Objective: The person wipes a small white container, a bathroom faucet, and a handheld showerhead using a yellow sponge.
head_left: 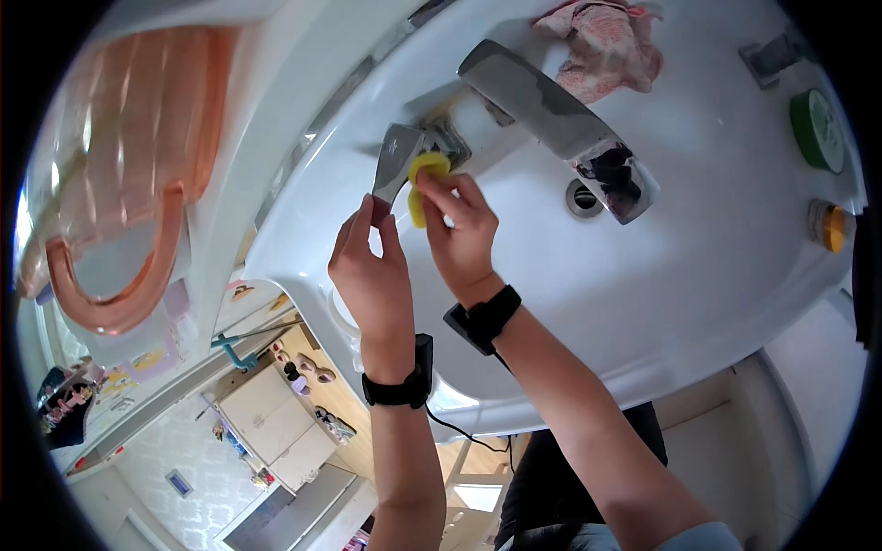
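Observation:
My left hand (372, 280) pinches the lower tip of the chrome tap handle (398, 154) between thumb and fingers. Close beside it, my right hand (466, 234) grips a yellow sponge (429, 166) and holds it at the handle's right side. Part of the sponge is hidden behind the right fingers. To the right, the wide chrome spout (542, 101) reaches over the white washbasin (707, 275), its end above the drain (582, 200). Both wrists wear black straps.
A crumpled pink-and-white cloth (606, 50) lies at the basin's back. On the right rim are a round green container (816, 130) and a small yellow-lidded jar (831, 228). A translucent pink-orange container with a looped handle (138, 298) is at left. A black cable (469, 435) hangs below my left wrist.

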The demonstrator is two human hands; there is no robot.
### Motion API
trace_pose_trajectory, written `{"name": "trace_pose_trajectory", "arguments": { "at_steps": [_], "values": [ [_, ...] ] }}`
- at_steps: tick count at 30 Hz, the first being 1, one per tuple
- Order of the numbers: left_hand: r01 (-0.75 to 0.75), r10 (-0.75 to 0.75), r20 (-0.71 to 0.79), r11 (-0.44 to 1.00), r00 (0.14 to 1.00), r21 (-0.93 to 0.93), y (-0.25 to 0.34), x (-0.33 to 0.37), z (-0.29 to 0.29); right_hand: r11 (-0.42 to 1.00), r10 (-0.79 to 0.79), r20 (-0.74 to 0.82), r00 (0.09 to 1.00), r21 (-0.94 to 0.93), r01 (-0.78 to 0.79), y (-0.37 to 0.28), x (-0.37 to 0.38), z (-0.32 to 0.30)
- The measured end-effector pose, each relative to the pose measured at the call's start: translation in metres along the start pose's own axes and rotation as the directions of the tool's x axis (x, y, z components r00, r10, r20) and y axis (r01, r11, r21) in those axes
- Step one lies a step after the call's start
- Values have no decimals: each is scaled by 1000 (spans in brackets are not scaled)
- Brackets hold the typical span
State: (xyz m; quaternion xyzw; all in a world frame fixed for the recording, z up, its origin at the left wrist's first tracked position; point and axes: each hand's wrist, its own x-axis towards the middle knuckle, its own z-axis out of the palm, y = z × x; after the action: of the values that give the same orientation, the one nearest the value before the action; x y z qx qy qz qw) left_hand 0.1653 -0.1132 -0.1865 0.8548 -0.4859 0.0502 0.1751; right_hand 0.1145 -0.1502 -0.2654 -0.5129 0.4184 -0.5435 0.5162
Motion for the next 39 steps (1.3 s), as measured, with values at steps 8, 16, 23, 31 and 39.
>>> {"name": "trace_pose_trajectory", "arguments": {
  "at_steps": [8,16,23,31,39],
  "values": [
    [39,-40,-29,999,999,-22,2,-2,7,999,-7,-75,997,-34,4,5,18,-4],
    [60,-61,-31,998,998,-17,-1,-3,5,1000,-2,-29,1000,-24,1,6,33,-21],
    [61,-62,-32,997,998,-48,-4,-4,7,1000,-18,133,991,21,16,7,-5,-22],
    [75,-76,-15,995,997,-69,1,-3,9,996,-58,21,998,-70,60,6,28,-9],
    [60,-62,-38,997,997,-52,-5,-6,6,1000,7,66,998,-16,-6,9,52,-32]
  ]
}}
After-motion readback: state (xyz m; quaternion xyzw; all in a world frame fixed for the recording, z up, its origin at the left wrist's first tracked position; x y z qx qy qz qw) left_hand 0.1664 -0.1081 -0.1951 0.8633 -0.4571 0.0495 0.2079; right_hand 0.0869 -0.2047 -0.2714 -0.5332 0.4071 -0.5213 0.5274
